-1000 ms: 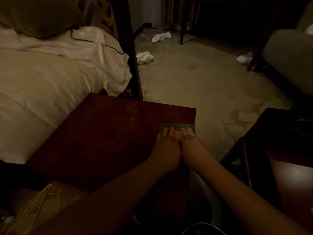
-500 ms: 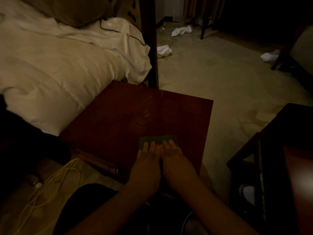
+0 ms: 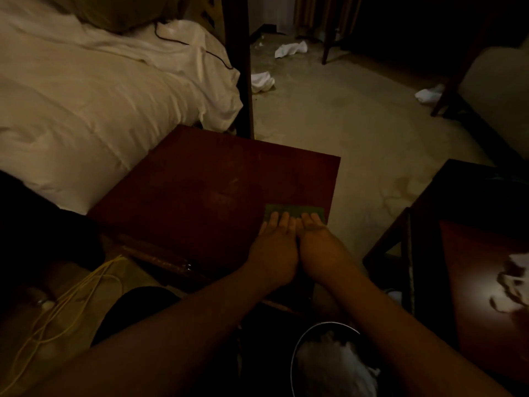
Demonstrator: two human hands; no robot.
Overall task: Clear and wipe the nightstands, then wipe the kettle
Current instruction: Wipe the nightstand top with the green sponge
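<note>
A dark red wooden nightstand (image 3: 206,184) stands beside the bed, its top bare apart from a folded green cloth (image 3: 294,210) near its right edge. My left hand (image 3: 276,247) and my right hand (image 3: 320,245) lie side by side with straight fingers, pressing flat on the near part of the cloth. A second nightstand (image 3: 483,270) is at the right, with crumpled white tissue (image 3: 515,282) on its top. No kettle is in view.
A bed with white bedding (image 3: 94,104) fills the left. A round bin (image 3: 329,365) holding white waste sits below my arms. Yellow cords (image 3: 65,308) lie at the lower left. White cloths (image 3: 262,81) are scattered on the carpet, and a chair leg (image 3: 329,41) stands beyond.
Both hands slid the green cloth left across the nightstand top, then back right to its right edge. The camera view shifted with them.
</note>
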